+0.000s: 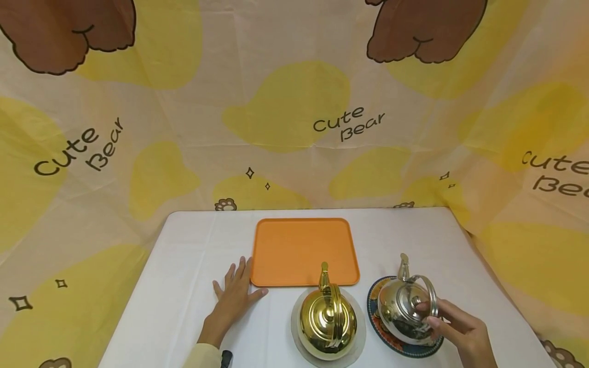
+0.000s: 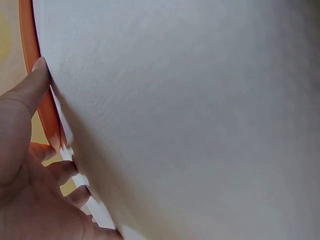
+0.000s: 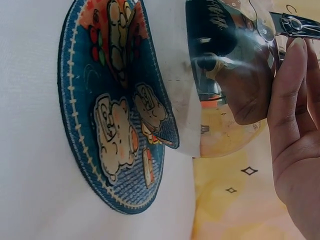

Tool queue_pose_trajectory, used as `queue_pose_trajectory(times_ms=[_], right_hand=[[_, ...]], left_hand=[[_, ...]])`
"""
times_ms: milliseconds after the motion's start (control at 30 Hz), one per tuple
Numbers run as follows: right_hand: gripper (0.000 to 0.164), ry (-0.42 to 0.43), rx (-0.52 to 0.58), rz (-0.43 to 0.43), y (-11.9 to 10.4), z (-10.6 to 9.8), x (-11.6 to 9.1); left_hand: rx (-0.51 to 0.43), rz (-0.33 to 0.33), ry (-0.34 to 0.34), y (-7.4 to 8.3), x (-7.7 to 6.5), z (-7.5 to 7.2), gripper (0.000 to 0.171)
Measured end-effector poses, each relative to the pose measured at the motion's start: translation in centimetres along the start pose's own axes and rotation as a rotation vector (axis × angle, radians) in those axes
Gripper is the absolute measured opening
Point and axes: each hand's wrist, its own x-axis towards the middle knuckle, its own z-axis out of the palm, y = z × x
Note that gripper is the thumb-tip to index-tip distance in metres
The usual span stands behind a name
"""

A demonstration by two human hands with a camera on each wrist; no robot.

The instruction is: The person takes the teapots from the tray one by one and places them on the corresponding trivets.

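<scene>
My right hand (image 1: 467, 329) grips the arched handle of a shiny silver teapot (image 1: 401, 312), fingers and thumb around the handle. The pot is over a round blue mat with cartoon pictures (image 3: 112, 125). From the right wrist view, the underside of the pot shows and mirrors the mat, so it is raised off it. My left hand (image 1: 233, 296) lies spread on the white table by the near left corner of an orange tray (image 1: 303, 253). Its thumb (image 2: 37, 82) appears at the orange rim in the left wrist view; whether it presses there is hard to tell.
A gold teapot (image 1: 327, 323) stands on a pale round mat (image 1: 360, 335) between my hands, its spout toward the tray. The white table (image 1: 198, 250) ends at a patterned cloth backdrop (image 1: 285, 107). A small dark object (image 1: 226, 359) is beside the left sleeve.
</scene>
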Motion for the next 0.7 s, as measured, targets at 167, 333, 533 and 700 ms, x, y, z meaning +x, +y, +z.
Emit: queue_pose_trajectory(times_ms=[167,333,533,700], right_hand=[[0.03,-0.001,0.052,-0.047,0.55,-0.05,-0.15],[0.029,-0.001,0.047,-0.015,0.9,-0.09,-0.25],[0.027,-0.018,0.047,0.003,0.79,-0.24,-0.25],[0.028,-0.022,0.053,0.012,0.79,-0.36,-0.21]], left_hand=[[-0.001,-0.001,-0.005,-0.05,0.09,0.1,0.102],[-0.006,0.001,-0.006,-0.04,0.05,0.1,0.102],[-0.008,0.005,0.0,0.14,0.01,0.0,0.103],[-0.005,0.001,0.001,0.2,-0.05,-0.06,0.103]])
